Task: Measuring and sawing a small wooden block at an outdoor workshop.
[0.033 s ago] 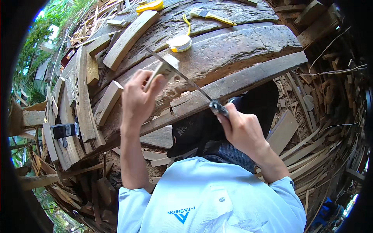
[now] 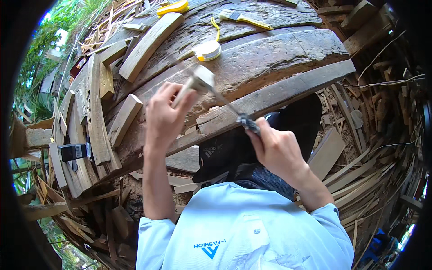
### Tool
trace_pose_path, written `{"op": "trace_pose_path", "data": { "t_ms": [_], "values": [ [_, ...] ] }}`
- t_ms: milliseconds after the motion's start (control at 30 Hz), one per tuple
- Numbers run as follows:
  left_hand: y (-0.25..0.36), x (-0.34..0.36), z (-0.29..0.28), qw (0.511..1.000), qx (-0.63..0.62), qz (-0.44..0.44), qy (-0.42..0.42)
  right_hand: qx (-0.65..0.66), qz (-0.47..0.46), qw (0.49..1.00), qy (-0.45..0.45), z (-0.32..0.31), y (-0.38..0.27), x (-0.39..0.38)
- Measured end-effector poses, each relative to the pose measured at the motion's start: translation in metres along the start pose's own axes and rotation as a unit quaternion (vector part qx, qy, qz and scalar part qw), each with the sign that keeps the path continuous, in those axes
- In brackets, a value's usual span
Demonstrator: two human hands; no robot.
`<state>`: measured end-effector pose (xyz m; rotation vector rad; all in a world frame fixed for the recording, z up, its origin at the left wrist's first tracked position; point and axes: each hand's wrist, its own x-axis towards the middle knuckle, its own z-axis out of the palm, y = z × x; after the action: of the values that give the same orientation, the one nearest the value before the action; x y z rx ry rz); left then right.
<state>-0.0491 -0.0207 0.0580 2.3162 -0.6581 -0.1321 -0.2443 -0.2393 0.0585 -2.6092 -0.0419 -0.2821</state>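
Note:
My left hand (image 2: 163, 119) is closed around a small pale wood block (image 2: 204, 77), held up above the workbench with its end sticking out past the fingers. My right hand (image 2: 282, 150) grips the dark handle of a long, narrow metal file (image 2: 228, 103). The blade slants up and left to the block and appears to lie against its side; its far part is smeared by motion. Both hands are over the bench's near edge, the right one lower and nearer to me.
On the weathered plank bench (image 2: 270, 58) lie a tape measure (image 2: 208, 50), a yellow-handled paintbrush (image 2: 245, 19) and a yellow tool (image 2: 173, 7). Wood pieces (image 2: 153, 45) crowd the left, near a small black box (image 2: 73, 152). Thin offcuts (image 2: 360, 184) are heaped at right.
My left hand has shifted slightly right with the wood block, which has tilted. My right hand has moved a little left and up, pushing the file farther along the block.

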Motion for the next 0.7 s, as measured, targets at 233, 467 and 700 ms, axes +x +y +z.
{"op": "trace_pose_path", "data": {
  "t_ms": [233, 467, 700],
  "values": [
    [0.014, -0.003, 0.007, 0.996, -0.07, 0.005, 0.05, 0.183, 0.067, 0.98, 0.029, -0.008, 0.008, 0.015],
    [0.015, 0.0, 0.019, 0.969, 0.194, 0.112, 0.104, 0.228, 0.132, 0.965, 0.007, -0.008, 0.035, 0.004],
    [0.009, 0.01, 0.047, 0.966, 0.18, 0.14, 0.121, 0.27, 0.166, 0.949, -0.006, 0.0, 0.045, -0.008]
  ]
}}
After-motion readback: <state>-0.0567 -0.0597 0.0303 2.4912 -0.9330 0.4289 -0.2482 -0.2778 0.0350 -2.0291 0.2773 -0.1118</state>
